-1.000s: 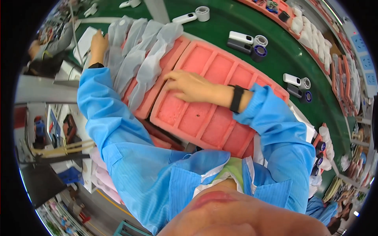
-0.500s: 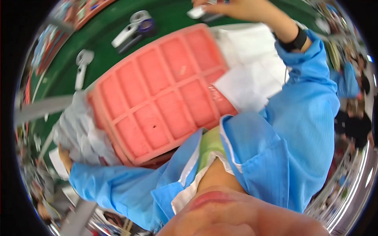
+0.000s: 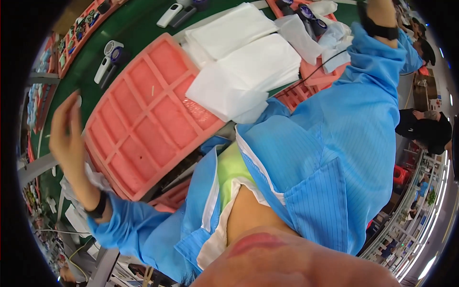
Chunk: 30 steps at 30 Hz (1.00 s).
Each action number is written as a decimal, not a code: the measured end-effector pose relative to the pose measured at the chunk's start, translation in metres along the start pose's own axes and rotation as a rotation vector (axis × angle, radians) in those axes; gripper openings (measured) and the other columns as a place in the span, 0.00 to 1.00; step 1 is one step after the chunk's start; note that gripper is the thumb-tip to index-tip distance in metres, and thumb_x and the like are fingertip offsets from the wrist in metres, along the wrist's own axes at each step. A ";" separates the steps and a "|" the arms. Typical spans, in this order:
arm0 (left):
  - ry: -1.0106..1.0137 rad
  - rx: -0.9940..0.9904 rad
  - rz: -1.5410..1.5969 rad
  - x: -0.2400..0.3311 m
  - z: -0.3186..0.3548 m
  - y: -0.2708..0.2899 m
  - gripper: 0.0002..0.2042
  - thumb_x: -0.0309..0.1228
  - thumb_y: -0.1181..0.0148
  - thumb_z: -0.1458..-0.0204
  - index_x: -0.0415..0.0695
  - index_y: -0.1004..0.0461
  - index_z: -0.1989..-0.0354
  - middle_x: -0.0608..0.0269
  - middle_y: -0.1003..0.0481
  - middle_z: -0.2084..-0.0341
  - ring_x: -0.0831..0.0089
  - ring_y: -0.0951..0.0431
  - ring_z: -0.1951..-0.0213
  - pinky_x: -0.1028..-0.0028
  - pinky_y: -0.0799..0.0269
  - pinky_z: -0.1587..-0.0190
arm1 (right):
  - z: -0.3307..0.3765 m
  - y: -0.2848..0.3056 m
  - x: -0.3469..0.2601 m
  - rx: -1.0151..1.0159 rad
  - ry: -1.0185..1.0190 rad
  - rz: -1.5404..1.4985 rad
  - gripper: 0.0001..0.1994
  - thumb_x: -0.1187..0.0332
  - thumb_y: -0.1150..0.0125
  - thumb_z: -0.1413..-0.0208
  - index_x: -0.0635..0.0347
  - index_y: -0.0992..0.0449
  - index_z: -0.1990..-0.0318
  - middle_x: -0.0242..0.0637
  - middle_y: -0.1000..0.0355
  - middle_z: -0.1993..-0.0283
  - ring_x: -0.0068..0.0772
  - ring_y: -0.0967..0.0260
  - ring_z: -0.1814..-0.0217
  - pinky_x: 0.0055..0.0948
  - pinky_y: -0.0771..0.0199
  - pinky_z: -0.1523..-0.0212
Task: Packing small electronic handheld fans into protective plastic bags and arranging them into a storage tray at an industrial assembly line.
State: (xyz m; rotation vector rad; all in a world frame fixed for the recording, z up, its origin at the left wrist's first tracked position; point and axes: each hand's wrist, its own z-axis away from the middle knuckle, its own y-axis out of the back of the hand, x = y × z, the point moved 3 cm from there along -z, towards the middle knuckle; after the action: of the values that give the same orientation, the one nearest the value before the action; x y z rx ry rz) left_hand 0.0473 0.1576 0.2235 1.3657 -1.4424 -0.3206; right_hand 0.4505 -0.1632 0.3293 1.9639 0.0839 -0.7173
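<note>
My left hand point(image 3: 67, 126) is raised at the left of the pink divided tray point(image 3: 168, 91), fingers stretched and nothing in them. Beyond the tray, nearest that hand, a white handheld fan point(image 3: 101, 69) lies beside a dark one with a purple head point(image 3: 114, 57) on the green tabletop point(image 3: 138, 31). My right forearm point(image 3: 381, 12), banded in black, runs out past the upper right edge, so its hand is hidden. Below that arm's reach, dark fans with purple rings point(image 3: 306, 16) sit in a pink tray among translucent bags point(image 3: 299, 38).
Stacks of white bags point(image 3: 260, 62) overlap the divided tray's right side. Another fan pair point(image 3: 169, 15) lies at the far edge. A crumpled grey bag point(image 3: 98, 179) is by my left wrist. A red-rimmed tray of small parts point(image 3: 79, 36) stands far left. People point(image 3: 423, 129) are at right.
My left hand has left the crumpled grey bag and moved forward, now empty. My right hand, earlier at a fan on the far side, has passed out of the picture. The view has shifted right.
</note>
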 end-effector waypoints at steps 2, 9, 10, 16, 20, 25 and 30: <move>-0.043 -0.144 0.072 0.047 -0.002 -0.065 0.11 0.26 0.44 0.45 0.39 0.26 0.53 0.55 0.24 0.56 0.68 0.25 0.56 0.73 0.30 0.54 | 0.004 -0.045 0.010 -0.213 0.127 0.084 0.11 0.67 0.38 0.46 0.65 0.21 0.60 0.34 0.22 0.67 0.22 0.27 0.67 0.23 0.28 0.67; 0.023 -0.400 -0.095 0.051 0.043 -0.212 0.17 0.35 0.37 0.51 0.38 0.29 0.56 0.50 0.27 0.58 0.52 0.25 0.58 0.62 0.29 0.60 | 0.089 -0.180 0.023 -0.534 0.172 0.051 0.13 0.66 0.34 0.52 0.63 0.22 0.60 0.38 0.25 0.62 0.31 0.27 0.64 0.29 0.27 0.66; 0.086 -0.375 -0.061 0.042 0.042 -0.220 0.16 0.35 0.36 0.52 0.37 0.28 0.58 0.51 0.26 0.60 0.53 0.24 0.60 0.64 0.29 0.62 | 0.100 -0.192 0.022 -0.612 0.139 0.053 0.12 0.66 0.35 0.50 0.61 0.22 0.59 0.42 0.27 0.56 0.35 0.27 0.60 0.29 0.26 0.64; 0.254 -0.444 0.067 0.034 0.038 -0.221 0.13 0.32 0.34 0.54 0.37 0.24 0.64 0.55 0.25 0.68 0.64 0.25 0.66 0.71 0.31 0.63 | 0.131 -0.228 0.025 -0.378 0.223 -0.219 0.18 0.60 0.35 0.50 0.58 0.24 0.53 0.42 0.25 0.60 0.39 0.27 0.59 0.31 0.26 0.61; 0.272 -0.412 0.292 0.056 0.035 -0.205 0.10 0.27 0.35 0.56 0.36 0.24 0.65 0.59 0.25 0.72 0.71 0.27 0.68 0.75 0.32 0.64 | 0.132 -0.276 0.026 -0.037 0.311 -0.353 0.20 0.61 0.34 0.50 0.59 0.25 0.51 0.41 0.25 0.62 0.36 0.27 0.59 0.29 0.27 0.61; 0.078 -0.301 0.366 0.096 0.021 -0.170 0.09 0.22 0.35 0.57 0.36 0.24 0.65 0.65 0.25 0.73 0.76 0.29 0.68 0.77 0.34 0.66 | 0.129 -0.284 -0.008 -0.506 0.074 -0.839 0.19 0.61 0.34 0.49 0.61 0.24 0.53 0.41 0.24 0.64 0.29 0.28 0.61 0.28 0.28 0.61; 0.052 -0.113 0.482 0.081 0.003 -0.150 0.09 0.23 0.35 0.55 0.36 0.24 0.65 0.70 0.25 0.75 0.81 0.30 0.71 0.81 0.36 0.68 | 0.104 -0.232 0.036 -0.448 0.163 -0.440 0.14 0.62 0.34 0.50 0.63 0.21 0.62 0.38 0.25 0.71 0.25 0.29 0.67 0.25 0.29 0.63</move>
State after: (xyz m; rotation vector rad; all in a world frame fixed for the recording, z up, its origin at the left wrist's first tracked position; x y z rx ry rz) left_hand 0.1465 0.0427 0.1456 0.8922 -1.6292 -0.0504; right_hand 0.3513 -0.1434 0.0933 1.5757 0.7316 -0.7379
